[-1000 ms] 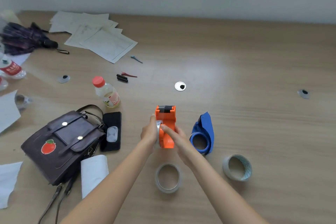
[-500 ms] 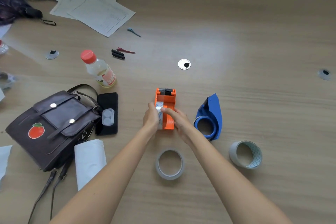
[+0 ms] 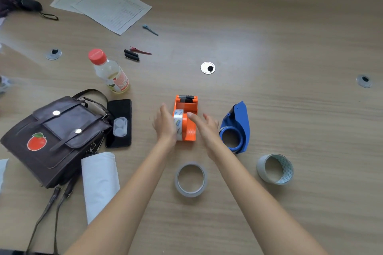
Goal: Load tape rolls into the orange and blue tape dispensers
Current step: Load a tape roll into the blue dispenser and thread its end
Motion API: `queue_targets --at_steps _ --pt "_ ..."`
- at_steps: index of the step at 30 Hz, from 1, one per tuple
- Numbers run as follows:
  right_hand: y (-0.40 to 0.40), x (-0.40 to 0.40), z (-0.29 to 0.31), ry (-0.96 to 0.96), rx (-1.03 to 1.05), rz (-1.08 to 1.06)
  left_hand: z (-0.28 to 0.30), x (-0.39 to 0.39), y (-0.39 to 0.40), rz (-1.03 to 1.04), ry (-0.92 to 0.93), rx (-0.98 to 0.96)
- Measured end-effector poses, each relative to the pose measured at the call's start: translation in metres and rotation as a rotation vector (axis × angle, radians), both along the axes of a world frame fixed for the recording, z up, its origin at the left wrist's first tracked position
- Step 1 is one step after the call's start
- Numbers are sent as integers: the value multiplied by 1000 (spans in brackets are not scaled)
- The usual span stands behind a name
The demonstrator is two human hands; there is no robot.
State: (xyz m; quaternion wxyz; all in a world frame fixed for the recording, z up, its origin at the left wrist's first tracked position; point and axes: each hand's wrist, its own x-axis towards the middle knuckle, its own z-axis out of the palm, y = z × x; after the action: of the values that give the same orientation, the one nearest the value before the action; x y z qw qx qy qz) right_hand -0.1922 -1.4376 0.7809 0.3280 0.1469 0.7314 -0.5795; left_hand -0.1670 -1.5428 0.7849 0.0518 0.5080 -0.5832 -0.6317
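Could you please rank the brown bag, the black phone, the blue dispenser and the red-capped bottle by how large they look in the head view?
1. brown bag
2. black phone
3. blue dispenser and red-capped bottle: look alike, unranked.

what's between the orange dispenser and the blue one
In the head view, only the right hand lies between the orange dispenser and the blue dispenser.
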Motion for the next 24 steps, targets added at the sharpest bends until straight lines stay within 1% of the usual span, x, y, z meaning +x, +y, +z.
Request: queue_targets --at_steps 2,3,4,5,6,8,10,12,14,16,19,24 --pt "25 0 18 274 93 -165 35 18 17 62 220 -263" --pt "39 2 25 415 165 -240 47 30 28 49 331 -372" --pt "53 3 30 520 243 -291 57 42 41 -2 406 -435" --pt "67 4 31 583 323 -315 58 52 53 -83 444 -468" --pt "80 4 30 603 404 -307 56 57 65 -184 444 -466" --pt "100 4 23 533 529 -229 43 53 87 -356 344 -352" --pt "112 5 13 402 596 -123 28 43 103 -436 202 -191" --pt "116 8 4 316 594 -50 12 35 113 -452 61 -54" --pt "116 9 -3 298 565 -28 0 32 115 -457 -42 34" --pt "114 9 -8 309 537 -28 -10 31 114 -453 -114 82" --pt "111 10 -13 316 533 -53 -22 29 111 -429 -143 168" --pt "114 13 -13 326 515 -56 -21 24 108 -327 -78 459"
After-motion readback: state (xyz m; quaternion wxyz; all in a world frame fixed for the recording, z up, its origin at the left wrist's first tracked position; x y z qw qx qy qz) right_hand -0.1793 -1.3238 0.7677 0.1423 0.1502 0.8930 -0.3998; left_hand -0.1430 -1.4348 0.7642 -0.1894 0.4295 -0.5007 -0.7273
